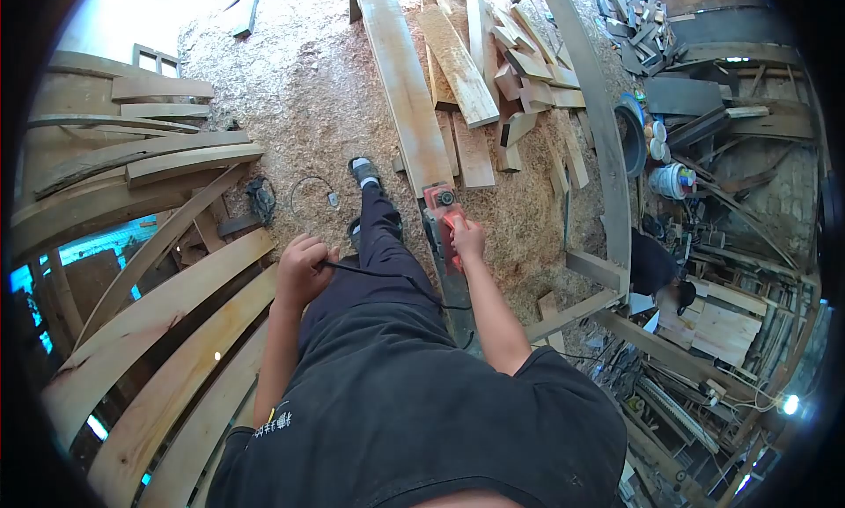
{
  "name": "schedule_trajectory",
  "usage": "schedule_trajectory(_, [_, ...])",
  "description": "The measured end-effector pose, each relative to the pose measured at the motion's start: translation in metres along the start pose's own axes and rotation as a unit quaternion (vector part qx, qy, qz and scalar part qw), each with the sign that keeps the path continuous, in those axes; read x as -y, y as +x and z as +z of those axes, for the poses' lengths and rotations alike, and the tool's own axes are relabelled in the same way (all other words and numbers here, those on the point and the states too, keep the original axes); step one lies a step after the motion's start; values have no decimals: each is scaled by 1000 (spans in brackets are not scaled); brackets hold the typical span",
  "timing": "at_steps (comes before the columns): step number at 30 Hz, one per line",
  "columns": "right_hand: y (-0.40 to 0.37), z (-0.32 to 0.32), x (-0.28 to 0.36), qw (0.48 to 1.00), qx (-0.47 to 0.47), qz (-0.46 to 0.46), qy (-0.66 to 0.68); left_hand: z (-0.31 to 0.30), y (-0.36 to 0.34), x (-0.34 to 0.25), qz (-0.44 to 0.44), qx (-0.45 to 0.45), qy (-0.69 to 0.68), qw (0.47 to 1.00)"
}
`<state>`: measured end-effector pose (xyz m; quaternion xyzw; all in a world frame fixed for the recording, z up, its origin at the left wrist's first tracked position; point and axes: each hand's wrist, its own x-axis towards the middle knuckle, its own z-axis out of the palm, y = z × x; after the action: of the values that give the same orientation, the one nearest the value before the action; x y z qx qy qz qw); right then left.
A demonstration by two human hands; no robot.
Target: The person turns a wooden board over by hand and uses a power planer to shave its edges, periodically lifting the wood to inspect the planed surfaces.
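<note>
A red power planer rests on the near part of a long, pale wooden board. My right hand is wrapped round the planer's red handle. To the left, my left hand is closed round a black power cord, which runs across the front of my legs towards the planer. The board stretches away from me, to the right of my feet. Its underside and the planer's sole are hidden.
Cut wood pieces lie piled right of the board. Wood shavings cover the floor. Curved planks lean at the left. Beyond a long beam, another person is at the right, near buckets.
</note>
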<state>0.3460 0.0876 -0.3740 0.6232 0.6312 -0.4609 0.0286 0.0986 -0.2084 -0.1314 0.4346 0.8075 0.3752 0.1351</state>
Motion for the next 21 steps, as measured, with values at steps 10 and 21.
schedule_trajectory(10, [30,15,20,995,-56,-83,1,1,29,12,-16,8,3,1000])
schedule_trajectory(21, [61,29,55,990,-99,-84,-56,5,65,29,-48,26,6,999])
